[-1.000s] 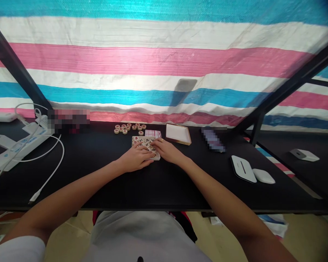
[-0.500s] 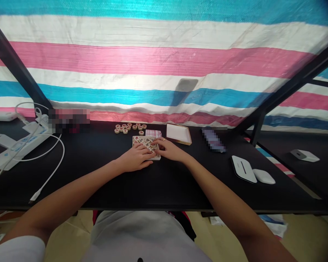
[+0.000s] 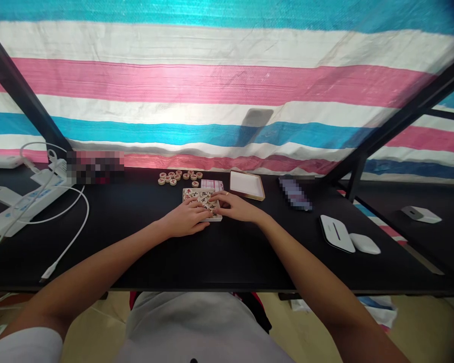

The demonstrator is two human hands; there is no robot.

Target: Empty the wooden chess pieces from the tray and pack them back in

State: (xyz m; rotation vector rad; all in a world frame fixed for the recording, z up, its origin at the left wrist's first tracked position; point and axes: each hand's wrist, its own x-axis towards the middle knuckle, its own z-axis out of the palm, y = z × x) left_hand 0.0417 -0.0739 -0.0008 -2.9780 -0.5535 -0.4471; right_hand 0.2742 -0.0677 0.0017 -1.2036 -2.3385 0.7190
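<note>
A small white box lies on the black desk in front of me, filled with round Chinese chess pieces marked with characters. My left hand rests over its near left part, fingers stretched across the pieces and partly hiding them. From the right, my right hand reaches over the box's right edge, thumb and fingers apart on the pieces. No piece is seen lifted in either hand. Just behind the box is a pink-and-white patterned card or paper.
Several loose chess pieces with red characters sit behind the box to the left. An upturned box lid lies to the right. Farther right are a blurred-out phone-like thing and white devices. A power strip with cables occupies the left.
Both hands stay over the box, with only a slight shift of the fingers on the pieces. The box, loose pieces and lid look unmoved.
</note>
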